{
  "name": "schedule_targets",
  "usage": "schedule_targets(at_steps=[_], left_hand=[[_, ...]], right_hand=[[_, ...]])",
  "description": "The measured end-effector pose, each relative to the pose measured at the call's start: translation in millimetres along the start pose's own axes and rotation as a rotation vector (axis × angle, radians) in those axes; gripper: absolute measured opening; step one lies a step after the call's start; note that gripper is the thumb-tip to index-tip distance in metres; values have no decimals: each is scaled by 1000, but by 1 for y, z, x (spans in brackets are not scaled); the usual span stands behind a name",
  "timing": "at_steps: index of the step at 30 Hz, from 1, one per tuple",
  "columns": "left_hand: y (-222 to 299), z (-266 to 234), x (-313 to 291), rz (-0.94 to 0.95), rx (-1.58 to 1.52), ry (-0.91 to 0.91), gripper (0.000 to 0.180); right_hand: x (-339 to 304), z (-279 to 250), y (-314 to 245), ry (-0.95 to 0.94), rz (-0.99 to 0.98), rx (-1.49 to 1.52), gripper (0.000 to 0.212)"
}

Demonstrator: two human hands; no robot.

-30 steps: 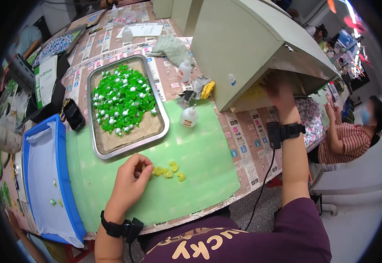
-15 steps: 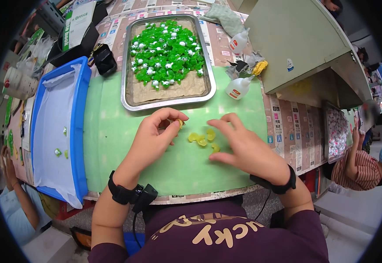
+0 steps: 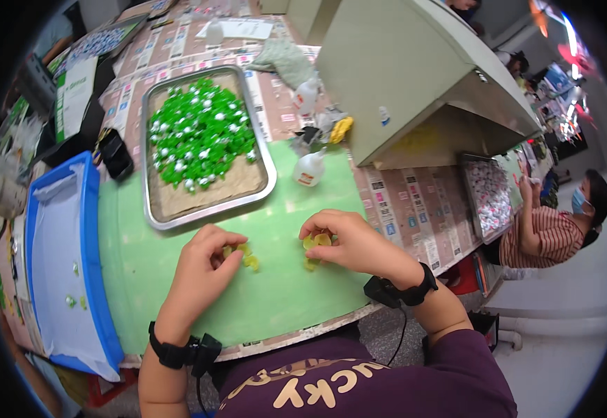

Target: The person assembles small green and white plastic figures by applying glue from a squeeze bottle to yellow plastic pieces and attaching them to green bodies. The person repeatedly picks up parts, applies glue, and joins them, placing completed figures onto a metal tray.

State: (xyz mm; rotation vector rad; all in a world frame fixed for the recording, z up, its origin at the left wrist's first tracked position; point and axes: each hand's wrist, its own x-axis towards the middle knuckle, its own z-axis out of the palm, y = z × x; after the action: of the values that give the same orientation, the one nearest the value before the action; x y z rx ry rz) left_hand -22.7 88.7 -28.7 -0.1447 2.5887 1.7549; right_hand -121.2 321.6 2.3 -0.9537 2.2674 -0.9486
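My left hand is curled over small translucent yellow curved pieces on the green mat. Its thumb and forefinger close around some of them, and a few stick out past the fingertips. My right hand pinches more yellow pieces between thumb and fingers, with another lying just below on the mat. Beyond my hands stands a metal tray lined with brown paper. It holds a heap of small green figures with white round parts.
On the left stands a blue tray with white lining and several small figures. White squeeze bottles and a yellow scrap lie near a large grey metal hood. A person sits at the right beside another filled tray.
The view has swung right. My right hand has closed on yellow pieces from the small group. My left hand has lowered to yellow pieces on the mat, and the pieces now lie in two groups.
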Motion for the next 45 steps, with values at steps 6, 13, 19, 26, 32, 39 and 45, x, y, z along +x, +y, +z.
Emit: schedule_targets(at_steps=[6,13,19,26,32,39,45], left_hand=[[-8,-3,-1,-65,-64,26,22],[-8,-6,2,-131,-211,6,16],[-5,-4,-1,-21,-233,61,16],[6,6,0,-24,-224,13,16],[-1,3,0,-82,-299,-16,15],[5,-6,-5,-83,-358,23,16],[8,-12,-3,-28,-683,31,11]], right_hand=[[-14,7,-8,14,-31,58,23],[-11,37,-13,-53,-101,-86,21],[-17,-4,6,-48,-22,64,21],[-32,-133,97,424,331,390,32],[-18,-153,103,840,45,793,54],[-53,-76,37,363,236,307,22],[16,-20,6,481,-36,65,40]])
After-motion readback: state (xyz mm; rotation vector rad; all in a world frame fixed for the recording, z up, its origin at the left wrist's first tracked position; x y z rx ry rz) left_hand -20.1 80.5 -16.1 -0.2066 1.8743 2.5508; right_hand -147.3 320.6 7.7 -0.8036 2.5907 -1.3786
